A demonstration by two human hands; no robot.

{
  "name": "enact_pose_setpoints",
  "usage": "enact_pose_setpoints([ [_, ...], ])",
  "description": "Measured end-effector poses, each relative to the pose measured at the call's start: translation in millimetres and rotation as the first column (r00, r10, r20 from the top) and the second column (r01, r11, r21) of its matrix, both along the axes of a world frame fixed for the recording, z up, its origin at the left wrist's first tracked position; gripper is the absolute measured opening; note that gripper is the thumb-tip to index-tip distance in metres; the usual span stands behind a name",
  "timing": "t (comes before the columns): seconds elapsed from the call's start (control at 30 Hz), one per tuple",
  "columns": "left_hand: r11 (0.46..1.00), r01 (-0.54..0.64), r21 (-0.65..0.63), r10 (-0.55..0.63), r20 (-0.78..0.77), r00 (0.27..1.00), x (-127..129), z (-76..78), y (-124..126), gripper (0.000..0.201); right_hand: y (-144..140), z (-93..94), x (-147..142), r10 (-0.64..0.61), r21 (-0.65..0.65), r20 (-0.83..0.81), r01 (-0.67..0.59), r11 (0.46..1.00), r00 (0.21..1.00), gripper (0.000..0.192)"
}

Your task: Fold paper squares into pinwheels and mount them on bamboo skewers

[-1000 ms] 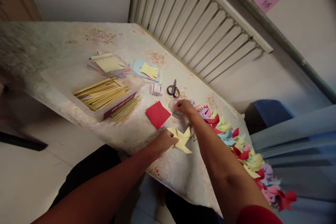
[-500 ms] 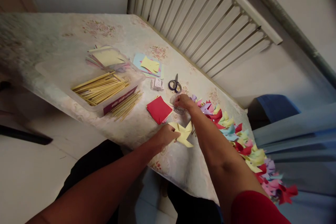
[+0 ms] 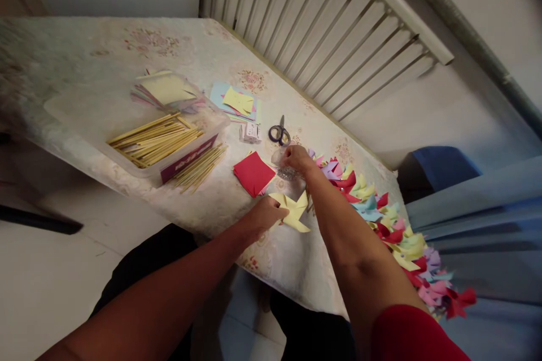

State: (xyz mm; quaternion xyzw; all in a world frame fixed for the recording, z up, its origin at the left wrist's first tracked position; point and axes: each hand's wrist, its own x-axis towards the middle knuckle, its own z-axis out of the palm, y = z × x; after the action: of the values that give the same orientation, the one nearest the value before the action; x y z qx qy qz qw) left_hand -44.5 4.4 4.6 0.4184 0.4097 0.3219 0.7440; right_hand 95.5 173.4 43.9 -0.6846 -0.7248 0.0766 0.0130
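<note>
My left hand (image 3: 267,213) pinches a pale yellow paper pinwheel (image 3: 295,211) low over the table's near side, its blades folded to the middle. Just beyond it, my right hand (image 3: 297,159) is bent down at a small clear container (image 3: 279,158) with shiny little pieces in it. Its fingers are drawn together; what they hold, if anything, is hidden. Left of the container lies a stack of red paper squares (image 3: 254,174). Behind my right hand rest dark-handled scissors (image 3: 279,132) and a small white box (image 3: 250,133).
A clear plastic box (image 3: 157,176) holds wooden sticks (image 3: 154,138), and more sticks (image 3: 199,168) lie beside it. Coloured paper sheets (image 3: 218,93) are farther back. Many finished pinwheels (image 3: 385,231) line the right side. A white railing (image 3: 322,34) borders the table's far edge.
The view has shifted slightly, so the tabletop things sit a little farther left and up. Both hands stay at nearly the same spots, the left still with the pinwheel.
</note>
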Motion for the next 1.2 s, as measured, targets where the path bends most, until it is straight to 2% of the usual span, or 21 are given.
enact_pose_setpoints([
  [0.1, 1.000, -0.013, -0.004, 0.013, 0.005, 1.000, 1, 2.4, 0, 0.006, -8, 15.3, 1, -0.055, 0.055, 0.001, 0.055, 0.997, 0.999, 0.015],
  [0.2, 0.999, -0.045, -0.005, 0.045, 0.054, 0.998, 3, 0.4, 1, 0.003, -32, 37.1, 3, -0.117, 0.209, -0.243, 0.170, 0.963, 0.963, 0.014],
  [0.27, 0.998, -0.068, -0.016, 0.069, 0.081, 0.994, 4, -2.1, 2, 0.002, -62, 52.0, 5, -0.112, 0.273, -0.442, 0.253, 0.928, 0.890, 0.009],
  [0.37, 0.993, -0.111, -0.040, 0.115, 0.132, 0.985, 4, -4.1, 4, 0.006, -124, 62.9, 12, -0.083, 0.342, -0.613, 0.359, 0.868, 0.786, 0.009],
  [0.47, 0.988, -0.152, -0.039, 0.156, 0.133, 0.979, 4, -3.0, 5, 0.010, -192, 46.9, 21, -0.156, 0.261, -0.723, 0.474, 0.841, 0.673, 0.014],
  [0.57, 0.984, -0.173, -0.039, 0.176, 0.128, 0.976, 4, -1.8, 4, 0.017, -245, 6.3, 33, -0.325, 0.081, -0.766, 0.586, 0.806, 0.554, 0.021],
  [0.63, 0.987, -0.155, -0.053, 0.161, 0.144, 0.976, 5, -2.7, 3, 0.019, -267, -23.9, 39, -0.399, 0.028, -0.744, 0.621, 0.783, 0.536, 0.023],
  [0.7, 0.989, -0.128, -0.072, 0.138, 0.158, 0.978, 7, -4.6, 4, 0.019, -280, -47.9, 43, -0.420, 0.064, -0.710, 0.646, 0.761, 0.565, 0.025],
  [0.8, 0.990, -0.122, -0.070, 0.133, 0.170, 0.976, 10, -7.2, 6, 0.020, -288, -66.1, 45, -0.409, 0.152, -0.609, 0.606, 0.781, 0.680, 0.026],
  [1.0, 0.992, -0.083, -0.090, 0.101, 0.218, 0.971, 15, -9.8, 9, 0.018, -287, -63.6, 49, -0.268, 0.215, -0.338, 0.351, 0.911, 0.902, 0.017],
  [1.1, 0.993, -0.075, -0.089, 0.094, 0.242, 0.966, 19, -9.5, 10, 0.016, -286, -60.0, 52, -0.179, 0.233, -0.221, 0.230, 0.945, 0.959, 0.024],
  [1.2, 0.994, -0.072, -0.080, 0.090, 0.249, 0.964, 23, -7.9, 9, 0.016, -285, -58.4, 54, -0.120, 0.241, -0.159, 0.156, 0.958, 0.980, 0.026],
])
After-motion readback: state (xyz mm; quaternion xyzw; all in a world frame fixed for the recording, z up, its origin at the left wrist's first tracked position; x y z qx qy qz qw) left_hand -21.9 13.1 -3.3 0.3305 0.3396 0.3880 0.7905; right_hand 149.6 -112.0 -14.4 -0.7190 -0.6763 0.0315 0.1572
